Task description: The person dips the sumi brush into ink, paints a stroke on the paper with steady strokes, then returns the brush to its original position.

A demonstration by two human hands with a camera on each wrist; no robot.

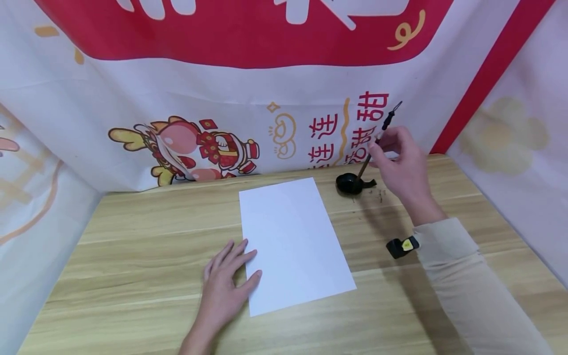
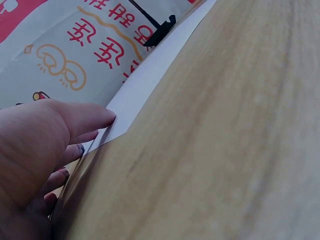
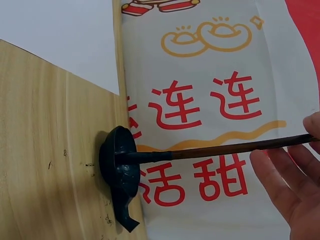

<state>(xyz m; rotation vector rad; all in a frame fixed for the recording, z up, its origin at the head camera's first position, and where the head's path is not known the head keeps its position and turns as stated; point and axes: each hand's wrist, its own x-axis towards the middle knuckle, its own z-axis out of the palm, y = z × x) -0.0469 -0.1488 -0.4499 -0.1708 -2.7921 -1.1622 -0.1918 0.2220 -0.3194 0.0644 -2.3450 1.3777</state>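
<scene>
A white sheet of paper [image 1: 295, 241] lies on the wooden table. My left hand [image 1: 226, 288] rests at its left edge, fingers spread and fingertips on the paper; the left wrist view shows the thumb [image 2: 92, 117] over the sheet's edge. Near the back of the table my right hand [image 1: 401, 165] pinches a writing brush [image 1: 367, 160] by its brown shaft. The brush stands tilted, its lower end inside a small black ink dish [image 1: 346, 183] with a curved handle. In the right wrist view the brush [image 3: 215, 150] reaches into the dish [image 3: 120, 165], which hides the bristles.
Behind the table [image 1: 146, 246] hangs a white and red printed cloth [image 1: 284, 88] that also covers the sides. Small dark marks [image 1: 380, 195] dot the wood beside the dish. A black device with a yellow label [image 1: 407, 244] sits at my right sleeve [image 1: 448, 244].
</scene>
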